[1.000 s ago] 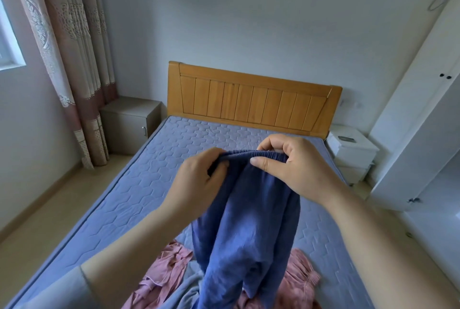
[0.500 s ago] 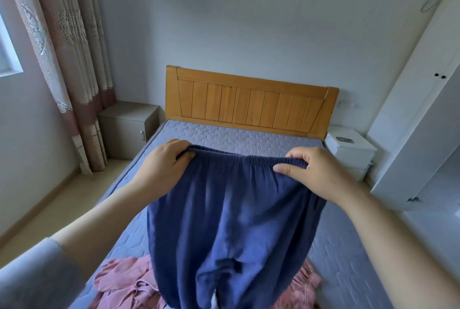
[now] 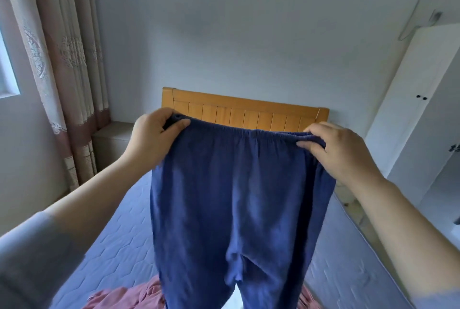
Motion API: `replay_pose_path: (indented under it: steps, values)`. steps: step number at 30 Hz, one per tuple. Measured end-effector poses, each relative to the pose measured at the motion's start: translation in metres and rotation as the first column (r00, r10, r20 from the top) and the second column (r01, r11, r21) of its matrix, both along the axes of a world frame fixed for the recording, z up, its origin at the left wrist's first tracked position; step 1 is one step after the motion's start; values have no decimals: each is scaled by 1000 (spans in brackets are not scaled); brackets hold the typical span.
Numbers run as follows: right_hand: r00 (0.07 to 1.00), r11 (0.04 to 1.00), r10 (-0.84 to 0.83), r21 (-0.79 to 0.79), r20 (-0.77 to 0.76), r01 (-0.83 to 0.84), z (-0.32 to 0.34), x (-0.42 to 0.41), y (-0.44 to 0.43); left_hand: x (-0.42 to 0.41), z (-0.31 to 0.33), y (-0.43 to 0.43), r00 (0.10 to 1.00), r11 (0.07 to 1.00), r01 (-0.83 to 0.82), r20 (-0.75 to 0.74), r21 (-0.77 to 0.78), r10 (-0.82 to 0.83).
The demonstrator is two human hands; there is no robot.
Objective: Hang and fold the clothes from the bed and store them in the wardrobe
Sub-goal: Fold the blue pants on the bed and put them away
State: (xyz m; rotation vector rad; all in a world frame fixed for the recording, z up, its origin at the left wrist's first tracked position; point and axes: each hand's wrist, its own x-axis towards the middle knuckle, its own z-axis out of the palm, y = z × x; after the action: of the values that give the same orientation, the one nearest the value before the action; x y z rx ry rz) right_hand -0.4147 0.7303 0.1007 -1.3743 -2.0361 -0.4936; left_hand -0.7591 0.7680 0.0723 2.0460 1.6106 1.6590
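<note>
The bed (image 3: 117, 246) fills the lower scene, its quilted blue mattress running away to a wooden headboard (image 3: 245, 113) at the far wall. The white wardrobe (image 3: 403, 119) stands along the right side. The blue trousers (image 3: 236, 196) hang in mid-air over the near end of the bed, spread flat at the waistband, legs dropping out of view below. A pink garment (image 3: 117, 300) lies crumpled on the mattress at the near edge, partly behind the trousers.

The left hand (image 3: 153, 139) grips the left end of the elastic waistband, fingers curled over it with the thumb in front. The right hand (image 3: 343, 152) pinches the right end the same way.

The step appears to be squaring the trousers up for folding. To do it well, keep the waistband taut and level, let the legs hang free so the seams line up, then bring one leg over the other before laying them down on bare mattress, clear of the pink garment.

The wardrobe's knobbed doors look closed, and nothing inside shows. A bedside cabinet (image 3: 112, 144) at far left is likewise closed.
</note>
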Motion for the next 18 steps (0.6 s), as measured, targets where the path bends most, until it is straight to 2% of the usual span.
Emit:
replay_pose_path:
  steps: [3, 6, 9, 11, 14, 18]
  values:
    - [993, 984, 14, -174, -118, -34, 5, -4, 7, 4, 7, 6, 999, 999, -1, -48, -55, -2]
    - [933, 986, 56, -129, -355, -108, 6, -5, 8, 7, 7, 6, 999, 999, -14, -45, -48, 12]
    - [894, 953, 55, -243, -444, -179, 8, -4, 8, 3, 12, 6, 1000, 1000, -18, 5, -23, 18]
    - [861, 960, 53, -211, -505, -183, 11, 0, 9, 2, 12, 6, 999, 998, 22, -34, -57, -23]
    - [740, 923, 49, -253, -671, -290, 10, 2, 10, 5, 6, 6, 999, 995, 43, 6, -94, -43]
    - [510, 901, -45, -255, -859, -351, 2, -7, 11, 5, -1, 8, 1000, 995, 5, 10, -97, -4]
